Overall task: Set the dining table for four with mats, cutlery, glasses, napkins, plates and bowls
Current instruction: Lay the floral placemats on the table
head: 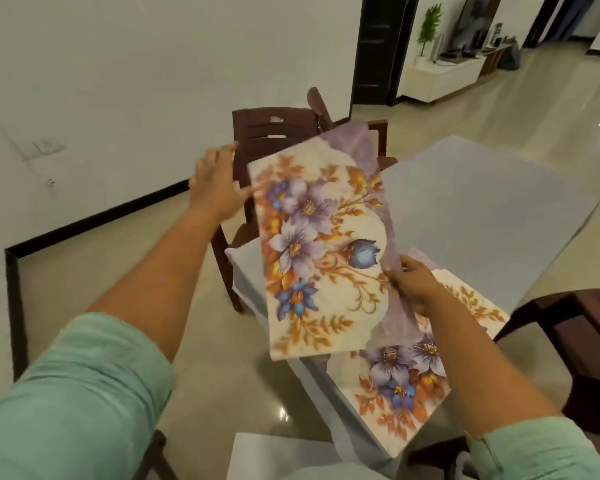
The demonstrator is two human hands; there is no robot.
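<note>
Green sleeves (84, 393) are framing the bottom of the view, both forearms reaching out over the near corner of the dining table (482, 209). One floral mat (413, 382) is already lying flat at that near corner, squared to the edge, which is probably marking the first place setting. A second mat (319, 247) is being held up in the air above it, tilted on its long axis with the printed face toward the camera, presumably so that it can be turned and carried across to the next seat.

Holding it is the right hand (414, 282), which is pinching the mat's right edge, thumb on the printed face and fingers curled behind. The left hand (215, 181) is spreading wide, fingers straight and apart, with only the thumb seeming to be meeting the mat's left edge; motion blur is making that contact hard to confirm. It looks to be steadying rather than gripping.

Beyond the raised mat, a dark wooden chair (267, 136) is standing at the far side, where the grey tabletop is still lying bare of mats.
</note>
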